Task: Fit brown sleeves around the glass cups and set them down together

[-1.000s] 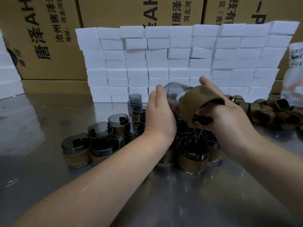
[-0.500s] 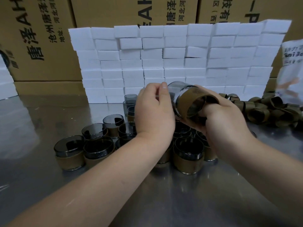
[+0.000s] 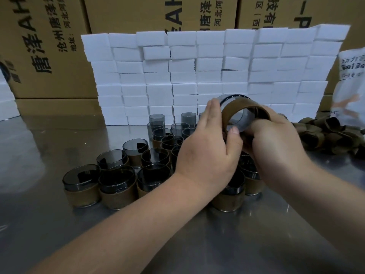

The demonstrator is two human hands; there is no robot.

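Item: glass cup (image 3: 227,99), tipped on side, held above sleeved cups (image 3: 83,186) at mid-table. Round it: brown sleeve (image 3: 235,109). Your left hand (image 3: 207,151) clasped cup, thumb on sleeve edge. Your right hand (image 3: 276,147) gripped sleeve from right. Far: bare cups (image 3: 156,120), upright. Right: loose sleeves (image 3: 325,135), heaped on steel table (image 3: 197,244).
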